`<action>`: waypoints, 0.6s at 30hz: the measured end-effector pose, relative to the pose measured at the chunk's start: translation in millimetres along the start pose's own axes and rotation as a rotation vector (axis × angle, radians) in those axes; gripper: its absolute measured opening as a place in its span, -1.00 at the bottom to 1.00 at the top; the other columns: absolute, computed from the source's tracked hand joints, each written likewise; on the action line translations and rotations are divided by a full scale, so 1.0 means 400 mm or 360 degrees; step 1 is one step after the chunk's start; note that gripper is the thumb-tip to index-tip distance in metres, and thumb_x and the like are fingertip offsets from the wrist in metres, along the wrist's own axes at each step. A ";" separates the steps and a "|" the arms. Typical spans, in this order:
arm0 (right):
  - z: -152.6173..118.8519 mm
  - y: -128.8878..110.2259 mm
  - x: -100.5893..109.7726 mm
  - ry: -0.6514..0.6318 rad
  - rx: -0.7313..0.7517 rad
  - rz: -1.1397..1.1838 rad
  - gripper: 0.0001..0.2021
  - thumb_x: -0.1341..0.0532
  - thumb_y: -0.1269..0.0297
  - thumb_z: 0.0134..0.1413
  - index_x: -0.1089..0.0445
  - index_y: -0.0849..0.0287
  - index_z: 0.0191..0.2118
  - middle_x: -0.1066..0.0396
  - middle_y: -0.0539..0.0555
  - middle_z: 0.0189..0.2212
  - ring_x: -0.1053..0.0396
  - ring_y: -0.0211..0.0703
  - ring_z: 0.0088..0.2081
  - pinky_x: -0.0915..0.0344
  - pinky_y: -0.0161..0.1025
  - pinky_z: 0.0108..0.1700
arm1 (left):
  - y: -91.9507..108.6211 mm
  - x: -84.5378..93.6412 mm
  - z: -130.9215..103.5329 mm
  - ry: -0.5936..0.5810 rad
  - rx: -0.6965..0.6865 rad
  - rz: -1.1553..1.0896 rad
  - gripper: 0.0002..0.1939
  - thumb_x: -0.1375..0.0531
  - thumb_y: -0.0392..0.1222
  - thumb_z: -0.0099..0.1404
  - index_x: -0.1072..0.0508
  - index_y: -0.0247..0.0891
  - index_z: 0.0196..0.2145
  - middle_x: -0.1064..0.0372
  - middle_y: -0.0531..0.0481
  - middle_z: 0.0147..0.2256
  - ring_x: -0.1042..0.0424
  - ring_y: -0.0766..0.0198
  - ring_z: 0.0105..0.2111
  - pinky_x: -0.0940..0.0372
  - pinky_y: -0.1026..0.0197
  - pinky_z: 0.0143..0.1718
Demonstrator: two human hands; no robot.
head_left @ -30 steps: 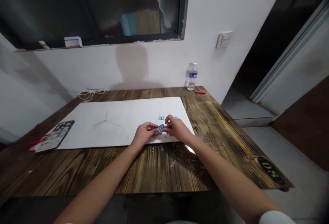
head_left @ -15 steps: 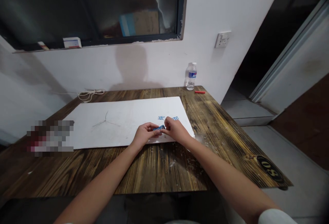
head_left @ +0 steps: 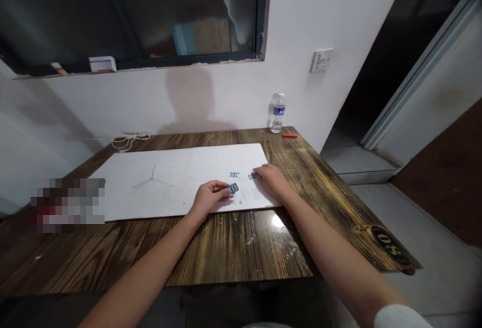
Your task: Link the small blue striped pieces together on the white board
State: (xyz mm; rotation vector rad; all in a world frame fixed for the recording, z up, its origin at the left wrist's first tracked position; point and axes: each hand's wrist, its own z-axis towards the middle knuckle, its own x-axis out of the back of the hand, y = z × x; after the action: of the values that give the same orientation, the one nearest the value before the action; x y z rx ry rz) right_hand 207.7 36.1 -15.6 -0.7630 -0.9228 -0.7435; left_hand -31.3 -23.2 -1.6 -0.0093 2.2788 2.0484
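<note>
My left hand (head_left: 209,198) is closed in a pinch on a small blue piece with pale window-like openings (head_left: 234,188), held low over the white board (head_left: 188,172). At the board's right side, my right hand (head_left: 272,180) has its fingers drawn together at a blue-edged strip (head_left: 252,176). The fingers cover the strip's right end, so whether it is lifted is unclear. Between and beyond the hands, another group of blue-outlined pieces (head_left: 234,174) lies on the board. A thin dark line (head_left: 242,194) shows near my left fingertips.
On the board's left lies a three-armed thin wire shape (head_left: 152,179). A coiled white cable (head_left: 130,140), a water bottle (head_left: 277,114) and a red stick-like object (head_left: 289,136) are along the table's back. A blurred patch (head_left: 70,205) covers something at left.
My right hand has moved away from my left hand, to the right, and touches the blue strip. The left hand keeps its piece, which now shows more fully. The view has shifted slightly.
</note>
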 end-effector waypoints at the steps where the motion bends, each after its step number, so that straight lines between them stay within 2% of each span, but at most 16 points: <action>1: 0.000 0.000 -0.003 -0.0050 0.0012 -0.0040 -0.75 -0.10 0.39 0.14 -0.41 0.20 -0.08 -0.46 0.15 -0.20 -0.30 -0.13 -0.12 -0.11 -0.27 -0.07 | 0.001 0.001 -0.001 0.0000 -0.0010 0.0015 -0.56 -0.44 -0.11 -0.17 -0.45 -0.37 -0.35 -0.51 -0.13 -0.40 -0.52 0.16 -0.46 -0.46 0.18 -0.40; 7: 0.012 -0.022 0.003 -0.0210 0.0084 -0.0208 -0.79 -0.10 0.36 0.14 -0.49 0.21 -0.26 -0.49 0.16 -0.35 -0.33 -0.10 -0.22 -0.12 -0.26 -0.15 | 0.008 0.000 -0.005 0.0003 -0.0032 0.0013 -0.56 -0.43 -0.11 -0.17 -0.45 -0.38 -0.34 -0.51 -0.12 -0.40 -0.52 0.16 -0.46 -0.45 0.20 -0.42; 13: 0.014 -0.028 0.009 -0.0212 0.0112 -0.0200 -0.76 -0.13 0.34 0.10 -0.47 0.21 -0.15 -0.48 0.16 -0.30 -0.32 -0.08 -0.19 -0.12 -0.25 -0.13 | 0.005 0.000 -0.001 0.0012 -0.0018 -0.0029 -0.56 -0.44 -0.12 -0.18 -0.45 -0.38 -0.35 -0.51 -0.12 -0.42 -0.51 0.18 -0.48 -0.46 0.19 -0.41; 18: 0.018 -0.040 0.007 -0.0304 0.0149 -0.0278 -0.77 -0.11 0.36 0.12 -0.47 0.21 -0.17 -0.46 0.18 -0.31 -0.33 -0.08 -0.19 -0.11 -0.24 -0.15 | 0.002 0.001 0.001 0.0022 -0.0016 -0.0047 -0.56 -0.44 -0.13 -0.18 -0.44 -0.38 -0.36 -0.50 -0.14 -0.41 -0.51 0.17 -0.48 -0.46 0.16 -0.42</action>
State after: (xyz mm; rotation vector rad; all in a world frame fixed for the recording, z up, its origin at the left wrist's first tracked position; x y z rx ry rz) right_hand 193.0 33.1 -6.3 -0.6846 -1.2004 -0.7831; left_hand -31.7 -22.6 -0.8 -0.0577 2.2625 2.0519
